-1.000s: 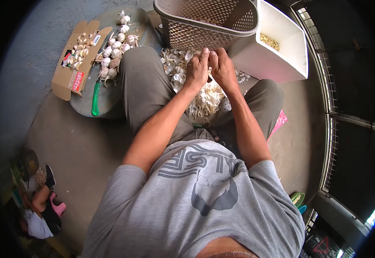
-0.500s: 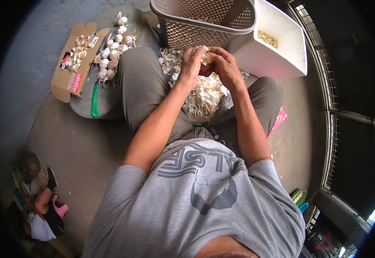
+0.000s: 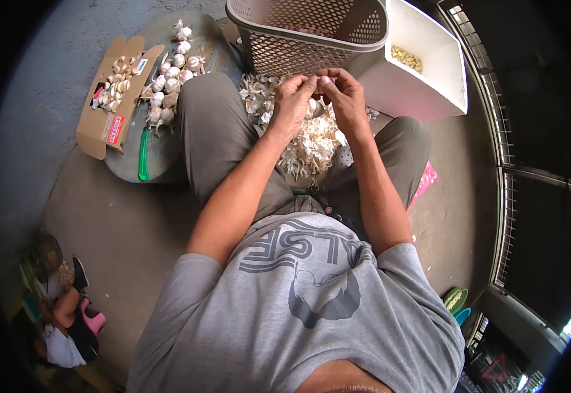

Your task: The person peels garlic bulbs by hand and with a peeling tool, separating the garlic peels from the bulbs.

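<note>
My left hand and my right hand meet over a heap of papery garlic skins between my knees. Thumbs and index fingers of both pinch together at the tips, around a small piece of garlic mostly hidden by them. Just below the fingertips, a pale garlic bulb shows between the palms, close against my left hand's curled fingers. To the left, whole garlic bulbs lie on a round grey surface, beside a green-handled tool whose far end is hidden among them.
An opened cardboard box holds loose cloves. Ahead stand a perforated plastic basket and a white foam box with peeled cloves inside. Another person sits at the lower left. Pink plastic lies by my right knee.
My fingertips have come together in a pinch, with the hands turned slightly. The garlic that showed between the upper fingers is now covered, and a bulb shows lower down.
</note>
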The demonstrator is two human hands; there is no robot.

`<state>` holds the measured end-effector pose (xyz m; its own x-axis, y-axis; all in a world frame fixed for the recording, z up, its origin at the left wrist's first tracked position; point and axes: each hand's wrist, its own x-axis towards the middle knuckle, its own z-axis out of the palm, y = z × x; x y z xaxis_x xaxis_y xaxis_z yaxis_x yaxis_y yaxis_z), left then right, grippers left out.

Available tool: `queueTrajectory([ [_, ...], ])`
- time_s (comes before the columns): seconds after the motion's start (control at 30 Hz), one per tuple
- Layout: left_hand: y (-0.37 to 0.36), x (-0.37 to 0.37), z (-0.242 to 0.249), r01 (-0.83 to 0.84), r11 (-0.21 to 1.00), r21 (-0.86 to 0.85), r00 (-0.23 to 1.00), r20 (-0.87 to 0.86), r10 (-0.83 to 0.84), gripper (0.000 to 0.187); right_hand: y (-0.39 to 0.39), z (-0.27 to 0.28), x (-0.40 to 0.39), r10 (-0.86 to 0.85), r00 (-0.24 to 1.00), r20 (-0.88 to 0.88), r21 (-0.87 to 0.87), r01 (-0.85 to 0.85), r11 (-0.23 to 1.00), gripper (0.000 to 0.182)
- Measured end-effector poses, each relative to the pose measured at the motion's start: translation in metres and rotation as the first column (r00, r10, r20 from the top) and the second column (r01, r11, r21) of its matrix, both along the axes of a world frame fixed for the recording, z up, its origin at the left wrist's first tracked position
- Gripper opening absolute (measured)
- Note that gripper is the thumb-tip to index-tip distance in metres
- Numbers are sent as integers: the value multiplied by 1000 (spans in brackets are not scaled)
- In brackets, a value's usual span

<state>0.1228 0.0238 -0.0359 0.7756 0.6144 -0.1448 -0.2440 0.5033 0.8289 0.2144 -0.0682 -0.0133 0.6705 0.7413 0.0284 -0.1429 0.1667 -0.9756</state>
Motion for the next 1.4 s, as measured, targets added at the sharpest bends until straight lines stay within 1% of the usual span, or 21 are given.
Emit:
queueTrajectory([
  [0.03,0,2,-5,-18,1000,-21,1000,9,18,24,0,0,0,28,999,-27,5,-28,1000,18],
  [0.13,1,2,-10,-29,999,-38,999,-25,28,24,5,2,-1,56,946,320,-321,52,946,22],
  [0.17,1,2,-11,-25,999,-35,999,-47,23,24,4,2,-8,18,931,365,-261,84,962,26],
  [0.27,3,3,-15,6,993,-118,999,-32,-10,21,5,4,-15,2,868,497,-252,142,957,25],
  [0.4,6,-3,-4,65,978,-197,997,44,-58,21,4,1,-10,-13,915,403,-154,82,985,22],
  [0.47,11,-5,-10,97,969,-228,994,78,-81,21,1,1,-6,16,998,60,-140,-7,990,22],
  [0.5,13,-6,-8,85,948,-308,996,47,-74,20,1,4,-5,36,992,-117,-120,-50,992,23],
  [0.6,11,-7,-3,105,945,-309,994,9,-108,20,-7,15,4,112,950,-292,-101,-147,984,22],
  [0.63,10,-3,-8,95,962,-255,995,10,-96,21,-9,9,10,131,948,-291,-87,-162,983,20],
  [0.73,4,2,-5,49,989,138,998,-32,-45,24,-3,4,2,23,998,51,-166,-15,986,19],
  [0.77,3,0,-4,82,981,174,988,-145,-57,28,3,-8,1,-55,988,143,-93,68,993,18],
  [0.87,1,-3,-4,61,884,464,985,-169,21,30,2,-6,0,-92,984,151,-215,124,969,18],
  [0.9,2,-3,2,50,875,482,983,-179,42,32,1,-5,1,-77,990,122,-235,104,966,18],
  [0.97,1,-8,13,127,808,576,954,-293,59,33,-2,-2,5,-49,997,63,-273,65,960,19],
  [1.0,0,-11,20,169,769,616,935,-348,74,34,0,-4,4,-60,984,171,-231,99,968,19],
  [1.07,3,-6,5,129,812,569,958,-282,45,34,4,-11,1,-89,922,376,-138,151,979,20],
  [1.17,9,-6,-6,135,864,486,973,-229,-24,30,-3,9,-1,-1,994,107,-221,24,975,18],
  [1.2,11,-3,-13,136,909,393,981,-181,-68,29,-3,5,2,9,998,-57,-166,-18,986,15],
  [1.27,12,3,-32,149,970,192,988,-73,-137,28,-9,19,5,66,976,-210,-158,-100,982,13],
  [1.3,14,1,-26,163,959,230,987,-46,-156,25,-12,18,9,117,943,-310,-72,-146,987,12],
  [1.4,11,-4,-7,219,974,59,974,48,-222,23,-19,18,21,220,859,-462,56,-220,974,12],
])
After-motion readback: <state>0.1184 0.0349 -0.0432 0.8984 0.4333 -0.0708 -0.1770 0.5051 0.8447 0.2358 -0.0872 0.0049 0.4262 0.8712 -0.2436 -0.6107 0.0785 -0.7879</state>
